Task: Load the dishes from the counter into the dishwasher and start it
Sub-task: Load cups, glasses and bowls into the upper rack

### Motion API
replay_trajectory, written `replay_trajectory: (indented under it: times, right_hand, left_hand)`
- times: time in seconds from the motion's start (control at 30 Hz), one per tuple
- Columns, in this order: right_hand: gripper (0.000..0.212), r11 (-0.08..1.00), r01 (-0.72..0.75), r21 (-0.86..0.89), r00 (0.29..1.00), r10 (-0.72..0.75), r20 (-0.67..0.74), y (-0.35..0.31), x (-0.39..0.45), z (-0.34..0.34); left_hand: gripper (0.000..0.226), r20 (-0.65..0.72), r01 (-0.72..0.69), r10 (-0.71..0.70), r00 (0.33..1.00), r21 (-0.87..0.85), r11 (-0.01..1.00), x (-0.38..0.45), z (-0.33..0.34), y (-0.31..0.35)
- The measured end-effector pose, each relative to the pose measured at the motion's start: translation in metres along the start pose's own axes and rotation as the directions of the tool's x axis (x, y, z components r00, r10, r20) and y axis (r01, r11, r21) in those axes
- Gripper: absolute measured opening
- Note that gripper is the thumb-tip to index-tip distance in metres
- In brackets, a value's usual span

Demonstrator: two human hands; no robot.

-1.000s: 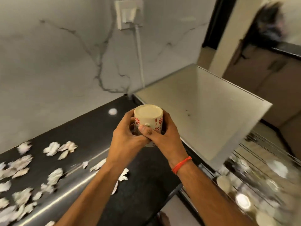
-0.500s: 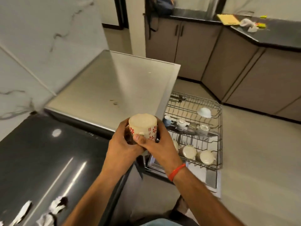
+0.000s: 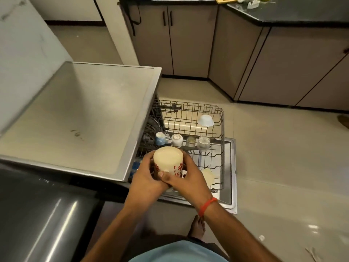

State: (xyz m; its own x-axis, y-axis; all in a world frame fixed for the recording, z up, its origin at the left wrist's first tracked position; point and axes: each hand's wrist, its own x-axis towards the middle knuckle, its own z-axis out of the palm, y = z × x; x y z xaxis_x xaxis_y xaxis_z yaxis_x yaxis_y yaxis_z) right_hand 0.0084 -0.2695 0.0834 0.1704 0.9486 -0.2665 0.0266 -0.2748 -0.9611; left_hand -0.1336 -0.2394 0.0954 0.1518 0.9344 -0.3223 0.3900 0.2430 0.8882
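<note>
You have turned from the counter (image 3: 37,214) to the dishwasher; the upside-down mug (image 3: 168,161), clasped in your left hand (image 3: 145,178) and right hand (image 3: 188,178), now hovers over the pulled-out rack (image 3: 220,129), ready to set down.

On my feed, both of my forearms are bare, with no sleeves reaching the wrists. A thin red band (image 3: 207,206) circles my right wrist, just behind the right hand (image 3: 186,176). My left hand (image 3: 144,178) wears nothing. A light blue shirt (image 3: 177,252) fills the bottom edge, and one foot (image 3: 197,226) is bare.
</note>
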Motion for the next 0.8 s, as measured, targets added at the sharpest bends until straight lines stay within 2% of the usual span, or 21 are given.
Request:
replay_trajectory:
  times: [0.23, 0.5, 0.67, 0.8]
  right_hand:
    - [0.074, 0.999, -0.042, -0.024, 0.995, 0.040, -0.095, 0.016, 0.016, -0.022]
    - [0.070, 0.993, -0.118, -0.019, 0.977, 0.113, -0.183, 0.021, 0.044, -0.045]
    - [0.069, 0.987, -0.155, -0.037, 0.966, 0.143, -0.216, 0.019, 0.079, -0.051]
    - [0.076, 0.978, -0.189, -0.087, 0.958, 0.164, -0.234, 0.027, 0.125, -0.050]
  left_hand:
    - [0.079, 0.108, 0.011, -0.015, 0.994, 0.037, 0.999, 0.025, 0.025, 0.007]
    - [0.086, 0.217, -0.020, 0.003, 0.976, 0.078, 0.997, 0.071, 0.049, 0.009]
    - [0.082, 0.256, -0.033, 0.006, 0.967, 0.100, 0.994, 0.112, 0.056, 0.006]
    - [0.081, 0.284, -0.012, -0.011, 0.959, 0.078, 0.997, 0.158, 0.058, 0.003]
